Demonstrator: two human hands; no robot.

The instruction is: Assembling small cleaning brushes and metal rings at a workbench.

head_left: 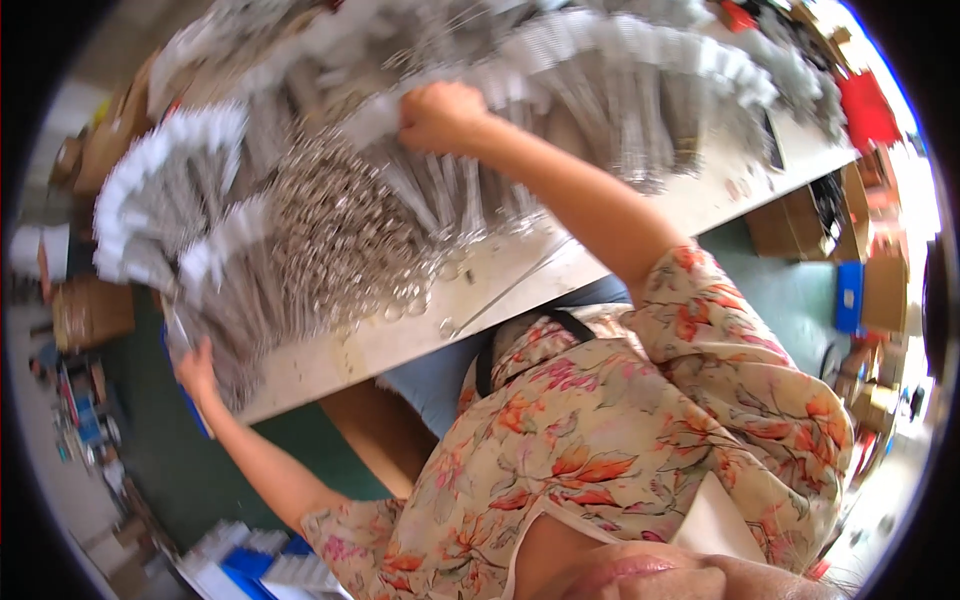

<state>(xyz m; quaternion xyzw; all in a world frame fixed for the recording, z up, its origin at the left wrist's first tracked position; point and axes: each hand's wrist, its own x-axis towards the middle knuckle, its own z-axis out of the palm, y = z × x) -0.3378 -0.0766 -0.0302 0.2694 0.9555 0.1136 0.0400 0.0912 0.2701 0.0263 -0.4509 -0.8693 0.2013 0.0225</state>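
Well, wire bundles (pixel 440 195) lie beneath curled right hand (pixel 440 118) — beside left hand (pixel 197 372), grip unclear.

Pretty sure this is a workshop, or maybe a small factory floor. The bench (pixel 345 358) is buried in fanned-out bundles of thin wiry pieces (pixel 620 100) with white ends, tons of the same thing, plus a big heap of shiny metal bits (pixel 345 235). Cardboard boxes (pixel 92 310) sit around on a green floor (pixel 150 425), so yeah, not a home.
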